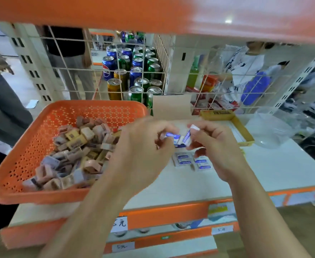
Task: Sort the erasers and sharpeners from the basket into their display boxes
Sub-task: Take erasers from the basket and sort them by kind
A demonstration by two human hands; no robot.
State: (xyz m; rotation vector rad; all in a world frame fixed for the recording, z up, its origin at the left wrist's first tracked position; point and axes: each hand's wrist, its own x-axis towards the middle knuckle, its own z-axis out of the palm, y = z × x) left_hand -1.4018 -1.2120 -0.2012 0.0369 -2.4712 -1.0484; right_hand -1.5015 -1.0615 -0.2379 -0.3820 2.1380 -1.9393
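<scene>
The white shelf (pixel 264 174) carries all task items and has an orange front edge with price labels. A wire grid panel (pixel 171 71) closes the back of the shelf; drink cans (pixel 134 71) stand in rows behind it. The orange perforated basket (pixel 41 131) sits on the left part of the shelf, overhanging the front edge. It contains a loose pile of sharpeners (pixel 74 155) in pink, tan and lilac, heaped toward its right side. A clear plastic bag (pixel 268 131) lies at the right rear of the shelf. The yellow display box (pixel 244 131) lies just left of the bag, open side up, and its contents are mostly hidden behind the hands. The left hand (pixel 141 155) is raised above the shelf beside the basket's right edge, fingers curled, pinching a white-and-blue eraser. The right hand (pixel 218 148) is raised opposite it, in front of the display box, fingers curled round further erasers. The held erasers (pixel 180 141) meet between the two sets of fingertips; motion blur prevents an exact count. Directly below the hands, a small group of wrapped erasers (pixel 192 162) lies flat on the shelf in close rows, well apart from the basket.
</scene>
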